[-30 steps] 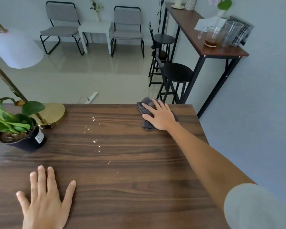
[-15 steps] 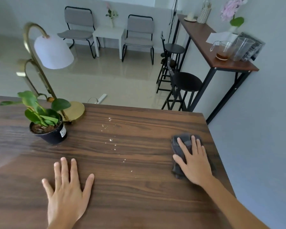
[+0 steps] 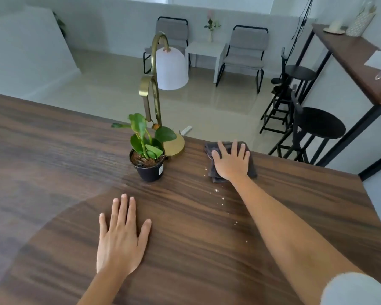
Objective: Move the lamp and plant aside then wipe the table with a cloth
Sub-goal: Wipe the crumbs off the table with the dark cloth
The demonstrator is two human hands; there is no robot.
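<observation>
Wiping is under way: the right hand [image 3: 230, 162], fingers spread, presses the folded dark grey cloth [image 3: 229, 160] flat near the far edge of the dark wood-grain worktop [image 3: 207, 238]; its grip is released, as is that of the left hand [image 3: 121, 236], resting flat; the brass arched lamp with white shade [image 3: 163, 84] and the small green plant in a black pot [image 3: 149, 157] stand just left; a sweep through the pale specks [image 3: 223, 198] seems next.

A: State the position of each hand.

B: Right hand [image 3: 230, 160] flat, fingers spread, pressing the dark grey folded cloth [image 3: 229, 159] onto the dark wood-grain table [image 3: 207, 227] near its far edge. Left hand [image 3: 121, 236] flat on bare wood.

A: Other items?

B: Small green plant in a black pot [image 3: 149, 156] — touching the brass arched lamp with a white shade [image 3: 163, 89] behind it. Scattered droplets [image 3: 222, 198] lie beside the cloth.
</observation>
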